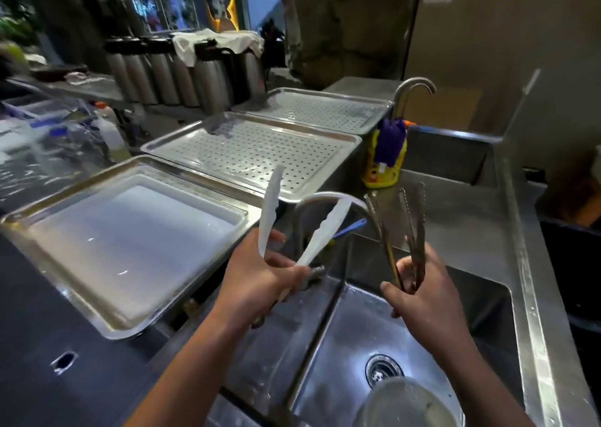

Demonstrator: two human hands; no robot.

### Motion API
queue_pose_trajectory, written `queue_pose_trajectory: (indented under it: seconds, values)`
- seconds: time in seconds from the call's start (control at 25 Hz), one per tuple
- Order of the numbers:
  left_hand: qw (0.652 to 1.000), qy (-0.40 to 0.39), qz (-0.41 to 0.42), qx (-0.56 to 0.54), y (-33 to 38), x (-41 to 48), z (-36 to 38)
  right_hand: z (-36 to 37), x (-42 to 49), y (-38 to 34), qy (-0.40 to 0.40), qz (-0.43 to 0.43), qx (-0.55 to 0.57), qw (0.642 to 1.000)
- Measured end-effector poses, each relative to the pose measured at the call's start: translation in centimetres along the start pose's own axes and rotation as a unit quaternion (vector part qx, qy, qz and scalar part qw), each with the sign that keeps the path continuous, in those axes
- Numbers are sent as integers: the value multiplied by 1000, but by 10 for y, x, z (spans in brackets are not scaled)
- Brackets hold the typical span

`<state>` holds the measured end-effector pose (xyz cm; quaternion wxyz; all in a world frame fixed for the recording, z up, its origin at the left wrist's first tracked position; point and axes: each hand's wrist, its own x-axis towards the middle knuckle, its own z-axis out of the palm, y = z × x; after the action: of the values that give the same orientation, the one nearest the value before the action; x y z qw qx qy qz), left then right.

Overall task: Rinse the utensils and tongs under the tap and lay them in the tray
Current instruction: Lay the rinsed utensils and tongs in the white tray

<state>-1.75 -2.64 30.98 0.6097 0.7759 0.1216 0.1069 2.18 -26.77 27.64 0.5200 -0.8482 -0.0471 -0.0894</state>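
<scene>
Head view. The left grip (260, 280) has its fingers curled round the hinge end of a pair of white plastic tongs (325, 231). The two scalloped arms of the tongs are spread wide and point up and away from this grip. The right grip (422, 293), just to the right of the left one and not touching it, pinches the lower ends of slender metal tongs with serrated arms (413, 225). These stand nearly upright above the grip, their arms slightly parted; whether this bundle is one piece or several cannot be told.

A curved steel tap spout (312, 198) arches between and just beyond the two grips, and the right arm of the white tongs crosses in front of it. No stream can be made out at the spout. Below both grips lies a wet stainless steel sink basin (357, 329) with a round drain (383, 369). A clear round container (406, 404) sits nearer the viewer than the right grip.

On the counter to the left of the left grip is a shallow steel tray with a white liner (130, 248); neither pair of tongs is in it. Beyond the left grip, two perforated steel trays (247, 153) (325, 108) follow in a row. A yellow bottle draped with a purple cloth (385, 163) stands beyond the right grip, beneath a second hooked tap (413, 85).
</scene>
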Motion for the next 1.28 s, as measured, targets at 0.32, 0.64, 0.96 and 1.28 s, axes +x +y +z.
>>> queue_pose_trajectory:
  seconds: [0.32, 0.64, 0.96, 1.28]
  values:
    - [998, 39, -1, -48, 15, 30, -140, 101, -4, -105, -34, -60, -24, 997]
    - [1000, -7, -3, -28, 6, 67, -271, 195, -31, -190, -11, -48, -55, 997]
    - [996, -30, -87, 15, -32, 138, -324, 255, 4, -216, -100, -27, -152, 983]
    - [984, -63, -98, 134, -67, 180, -336, 319, 31, -206, -172, 33, -300, 938]
